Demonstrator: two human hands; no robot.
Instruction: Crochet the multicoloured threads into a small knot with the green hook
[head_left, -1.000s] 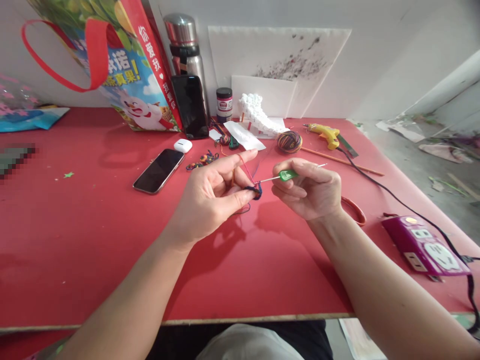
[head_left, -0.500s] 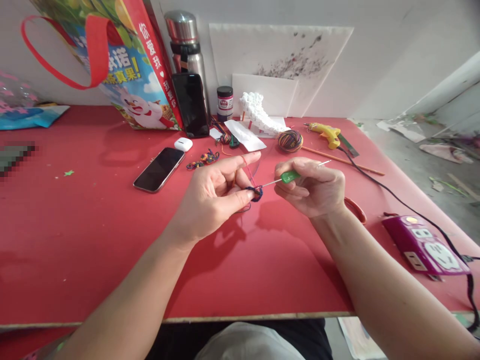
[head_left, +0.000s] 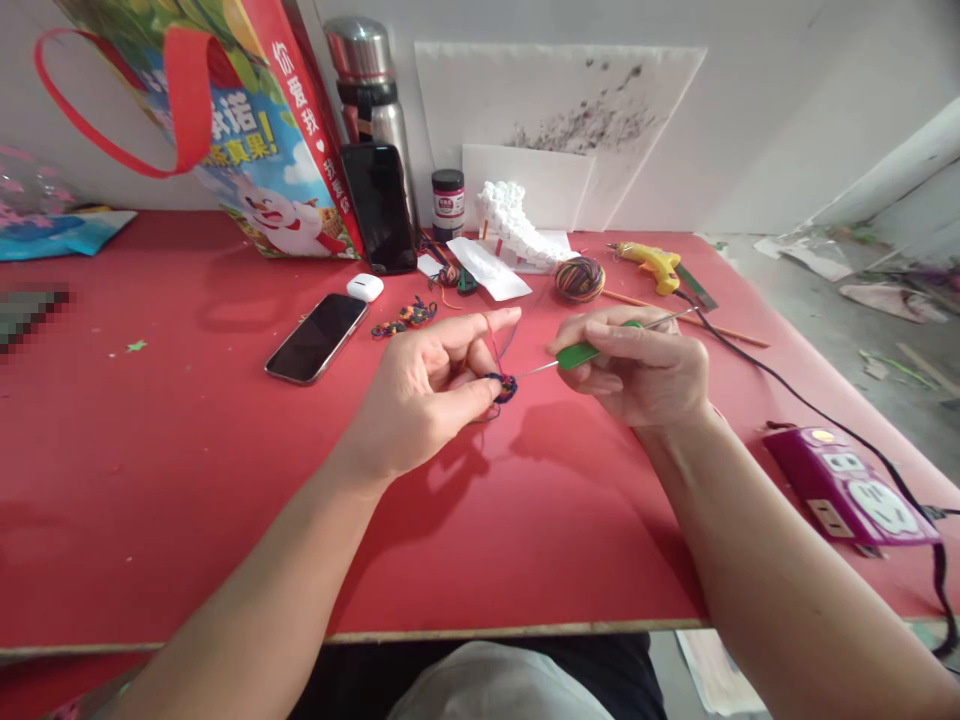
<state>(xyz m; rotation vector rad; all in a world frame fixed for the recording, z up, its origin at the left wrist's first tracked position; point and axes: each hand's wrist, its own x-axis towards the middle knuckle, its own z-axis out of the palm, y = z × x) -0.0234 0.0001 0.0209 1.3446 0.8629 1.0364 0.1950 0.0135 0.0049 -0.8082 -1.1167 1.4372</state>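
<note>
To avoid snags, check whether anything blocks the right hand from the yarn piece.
Nothing visible does: only the green-handled hook, held by the right hand, reaches toward the yarn piece in the left hand.
</note>
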